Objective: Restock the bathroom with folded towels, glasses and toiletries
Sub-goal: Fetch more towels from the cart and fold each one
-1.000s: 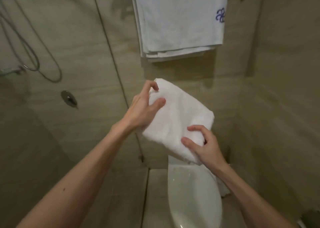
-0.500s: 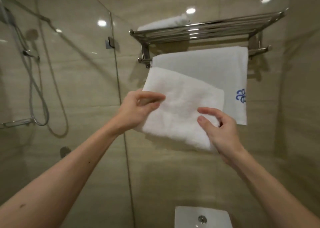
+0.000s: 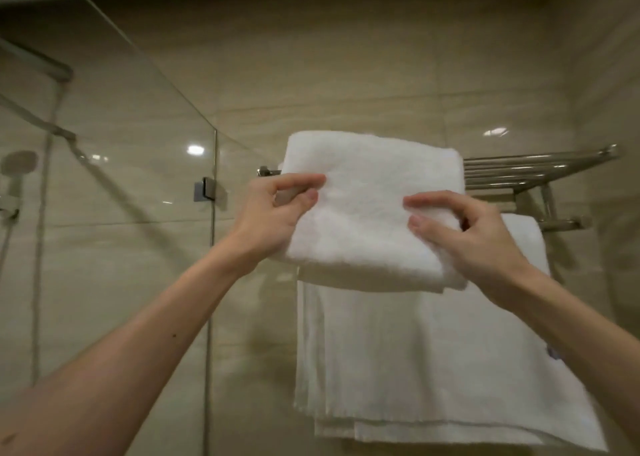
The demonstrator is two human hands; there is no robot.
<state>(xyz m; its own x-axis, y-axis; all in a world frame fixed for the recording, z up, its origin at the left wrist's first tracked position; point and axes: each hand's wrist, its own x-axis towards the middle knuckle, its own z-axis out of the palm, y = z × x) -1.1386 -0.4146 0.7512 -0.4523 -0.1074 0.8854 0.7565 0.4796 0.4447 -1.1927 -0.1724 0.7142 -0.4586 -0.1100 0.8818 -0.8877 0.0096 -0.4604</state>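
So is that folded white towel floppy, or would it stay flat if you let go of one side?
Probably floppy: the folded towel is soft cloth, and the left hand and right hand both grip it. Let go of one side and it would likely droop or unfold. It looks fluffy, so probably light and not slippery.

Folded towel (image 3: 374, 209) is sitting mid-view, in front of the towel rack (image 3: 533, 171), whose bars are running out behind it toward 3 o'clock. Left grip (image 3: 273, 216) is pinching the towel's 9 o'clock edge; right grip (image 3: 474, 237) is holding its 3 o'clock edge. Hanging towel (image 3: 433, 358) is draping from the rack's lower bar at 6 o'clock. Glass panel (image 3: 121, 213) is standing at 9 o'clock, hinge clip (image 3: 204, 189) on its edge, shower head (image 3: 20, 164) behind it.
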